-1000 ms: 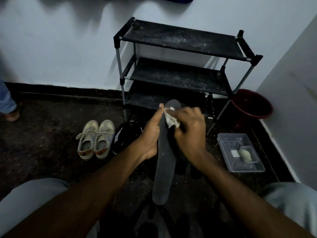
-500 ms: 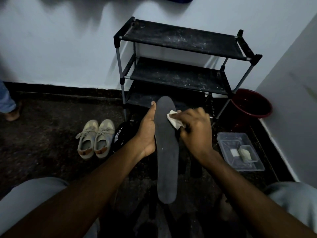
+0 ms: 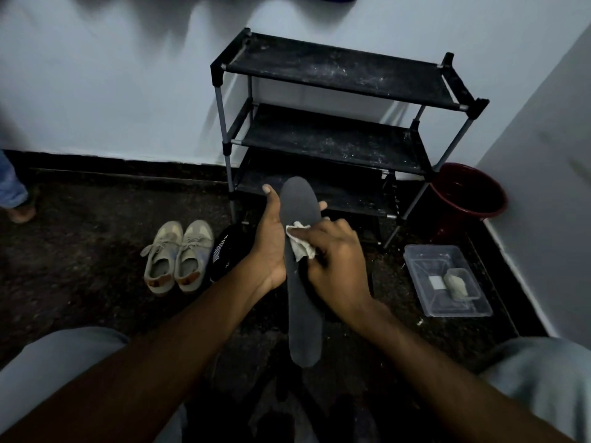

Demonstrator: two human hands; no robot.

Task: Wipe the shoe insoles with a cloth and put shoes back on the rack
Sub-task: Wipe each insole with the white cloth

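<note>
**Item:** insole (image 3: pixel 302 282), dark and long, held upright above the floor (image 3: pixel 80 251) in front of the rack (image 3: pixel 335 139), toe end up, heel end hanging free.

**Holder:** left grip (image 3: pixel 270 247), closed round the insole's upper half, thumb along the left edge, fingertips showing past the right. This is judged to be a brace against bending under pressure.

**Tool:** cloth (image 3: pixel 300 243), small, pale and crumpled, pinched in the right grip (image 3: pixel 339 263) and pressed to the insole's face just beside the left thumb.

**Stage:** wiping in hand. The beige shoes (image 3: pixel 177 255) and a black shoe (image 3: pixel 228 251) sit on the floor beside the rack, so shelving is judged not yet begun.

**Nearby:** clear tray (image 3: pixel 425 260) holding a pale lump, to the right; red bucket (image 3: pixel 468 193) in the corner.
</note>
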